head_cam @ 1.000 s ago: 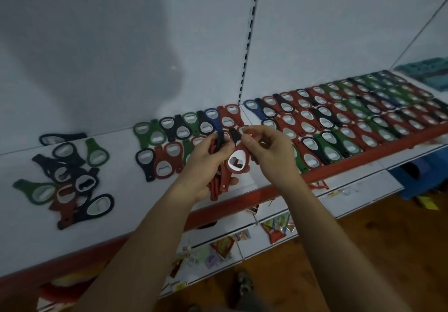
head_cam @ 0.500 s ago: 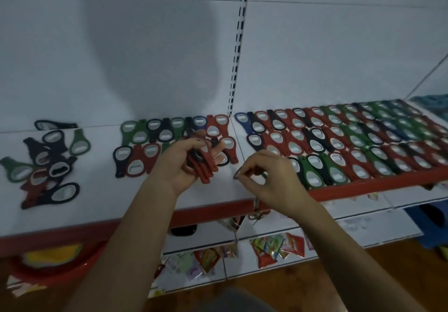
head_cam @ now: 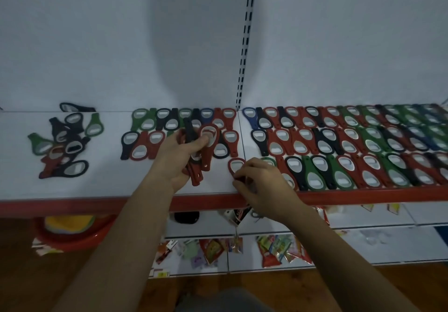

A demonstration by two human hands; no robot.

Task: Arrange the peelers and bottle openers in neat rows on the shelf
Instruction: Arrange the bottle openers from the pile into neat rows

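My left hand (head_cam: pixel 180 157) grips a bunch of red and black bottle openers (head_cam: pixel 202 151) just above the white shelf (head_cam: pixel 109 185). My right hand (head_cam: pixel 263 185) pinches the handle of a single red opener (head_cam: pixel 236 165) that lies on the shelf near the front edge, at the left end of the front row. Neat rows of red, green, black and blue openers (head_cam: pixel 339 142) fill the shelf to the right. Two shorter rows (head_cam: pixel 155 130) lie behind my left hand.
A loose pile of openers (head_cam: pixel 64 142) lies at the shelf's left. The shelf has a red front lip (head_cam: pixel 72 205). A slotted upright (head_cam: pixel 246 45) splits the back wall. Lower shelves hold packets (head_cam: pixel 213 251), and a red basin (head_cam: pixel 70 231) sits below left.
My right hand has carried one red opener down from the bunch and set it on the shelf at the end of the front row. My left hand stayed over the shelf with the bunch.
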